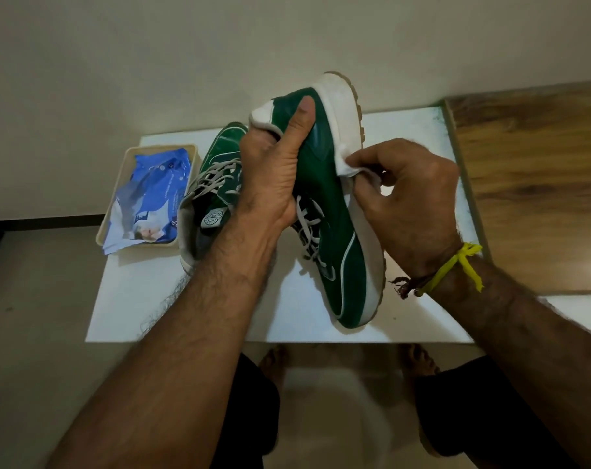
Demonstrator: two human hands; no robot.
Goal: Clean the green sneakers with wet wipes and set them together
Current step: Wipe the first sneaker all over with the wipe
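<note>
Left hand [274, 170]: I see it grasping the raised sneaker [331, 204] at the collar, thumb on its green side.
Right hand [412, 204]: pinches a wet wipe [346, 165] against that sneaker's white sole edge.
Raised sneaker: tilted above the white table [297, 313].
Second sneaker [213, 187]: on the table, left of the raised one.
Wipes pack [148, 194]: in a tray [118, 184] left of the second sneaker.

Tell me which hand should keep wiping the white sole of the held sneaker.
Right. The right hand already pinches the wipe against the sole, while the left hand grips the held sneaker.
</note>
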